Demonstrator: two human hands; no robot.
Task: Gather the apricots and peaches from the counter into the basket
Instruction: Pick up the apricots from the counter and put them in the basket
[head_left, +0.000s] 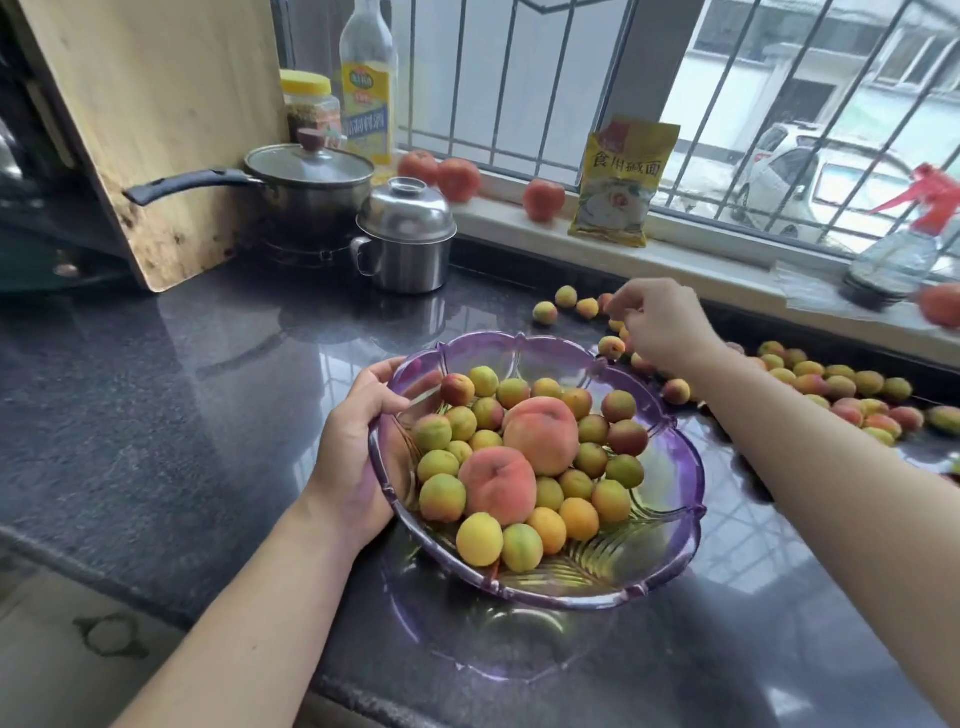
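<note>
A purple see-through basket (670, 566) is tilted above the dark counter. It holds two peaches (541, 435) (497, 486) and several apricots (478, 539). My left hand (353, 452) grips its left rim, thumb inside. Beyond the basket, my right hand (662, 325) reaches to the back of the counter, and its curled fingertips pinch a reddish apricot (603, 301). Several loose apricots (836, 387) lie in a band along the counter's back right, and a few more (565, 297) lie left of the hand.
A lidded steel pot (400, 236) and a saucepan (311, 176) stand at the back left beside a leaning wooden board (150, 119). On the windowsill sit tomatoes (457, 179), a yellow packet (623, 182) and a spray bottle (904, 249). The counter's front edge (156, 592) runs at the lower left.
</note>
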